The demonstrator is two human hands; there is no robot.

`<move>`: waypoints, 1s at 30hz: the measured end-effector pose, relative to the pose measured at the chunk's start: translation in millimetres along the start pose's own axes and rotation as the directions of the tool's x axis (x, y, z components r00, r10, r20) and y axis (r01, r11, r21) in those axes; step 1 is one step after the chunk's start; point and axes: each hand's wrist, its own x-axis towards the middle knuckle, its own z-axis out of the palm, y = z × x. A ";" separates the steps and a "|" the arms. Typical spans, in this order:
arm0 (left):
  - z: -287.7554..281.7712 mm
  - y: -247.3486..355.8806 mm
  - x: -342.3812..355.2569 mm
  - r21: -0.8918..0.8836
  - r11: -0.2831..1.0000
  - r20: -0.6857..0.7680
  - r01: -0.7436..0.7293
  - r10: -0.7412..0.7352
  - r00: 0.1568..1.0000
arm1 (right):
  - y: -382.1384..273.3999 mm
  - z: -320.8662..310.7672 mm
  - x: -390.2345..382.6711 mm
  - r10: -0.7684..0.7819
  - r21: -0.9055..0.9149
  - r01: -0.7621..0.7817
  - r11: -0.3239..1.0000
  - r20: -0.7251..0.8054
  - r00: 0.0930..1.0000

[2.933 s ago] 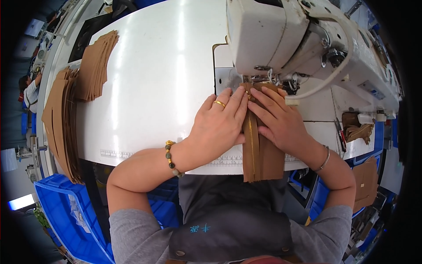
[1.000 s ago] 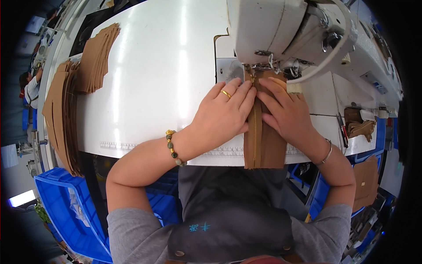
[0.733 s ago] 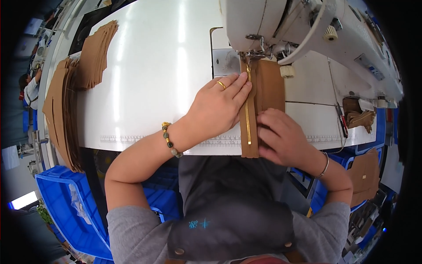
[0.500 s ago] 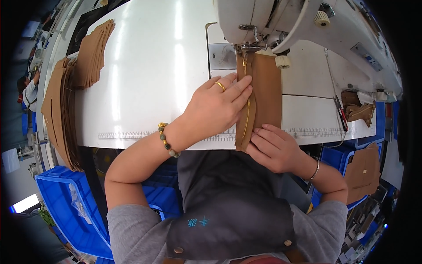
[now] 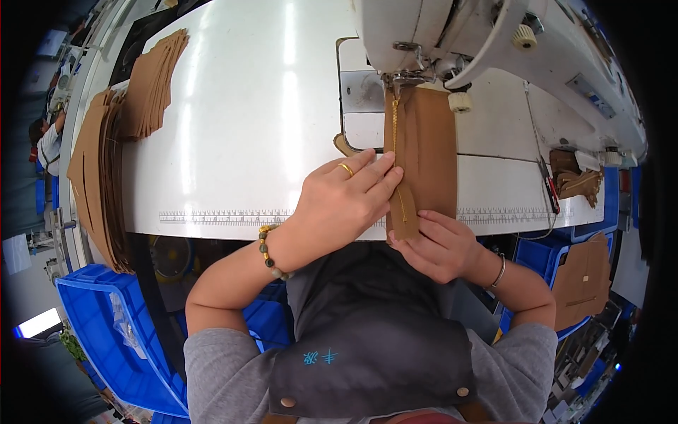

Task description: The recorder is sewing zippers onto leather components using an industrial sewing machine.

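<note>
A brown fabric panel [image 5: 434, 148] with a brown zipper strip [image 5: 397, 134], gold-toothed, lies lengthwise under the needle and presser foot of a white sewing machine [image 5: 395, 32]. My left hand [image 5: 344, 201], ringed, rests with fingers extended on the strip's left side, fingertips on the zipper; its thumb is hidden. My right hand [image 5: 441, 247] is closed on the strip's near end at the table's front edge, thumb and fingers pinching it. The panel's far end disappears beneath the machine head.
Stacks of brown cut pieces [image 5: 95, 184] lie at the white table's [image 5: 233, 127] left. Scissors [image 5: 551, 187] and brown pieces [image 5: 575, 184] sit at the right. Blue bins [image 5: 113, 332] flank me, one with a brown panel [image 5: 583, 283]. Another person [image 5: 48, 145] works at far left.
My right hand has moved from high on the panel down to the zipper's near end and pinches it. My left hand has slid toward me along the strip, lately uncovering more zipper.
</note>
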 end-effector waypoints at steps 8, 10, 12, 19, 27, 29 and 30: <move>9.0 9.3 -0.7 0.043 0.999 -0.021 -0.013 0.014 1.000 | -0.8 2.0 -1.8 -0.007 -0.019 0.007 1.000 -0.003 1.000; 9.6 9.1 -1.1 0.010 1.000 0.007 -0.030 0.030 1.000 | -1.1 2.7 -1.8 0.001 -0.019 -0.002 1.000 -0.016 1.000; 10.2 8.9 -1.5 0.029 0.999 -0.020 -0.025 0.026 0.999 | -1.2 2.7 -1.8 -0.001 -0.016 0.001 1.000 -0.014 1.000; 11.4 8.1 -1.3 0.064 0.996 -0.044 -0.057 0.060 0.997 | 0.0 3.7 -2.9 -0.009 -0.013 0.009 1.000 -0.026 1.000; 7.0 8.2 0.1 0.062 0.996 0.009 -0.067 0.067 0.998 | 15.7 -30.3 21.5 0.086 0.193 -0.099 0.976 0.074 0.994; 6.1 8.0 0.2 0.054 0.996 0.031 -0.065 0.063 0.998 | 38.6 -37.3 31.2 0.180 0.205 -0.189 0.960 0.060 0.982; 6.0 8.1 0.4 0.043 0.997 0.029 -0.059 0.057 0.998 | 53.2 -35.1 35.6 0.207 0.133 -0.210 0.969 0.038 0.978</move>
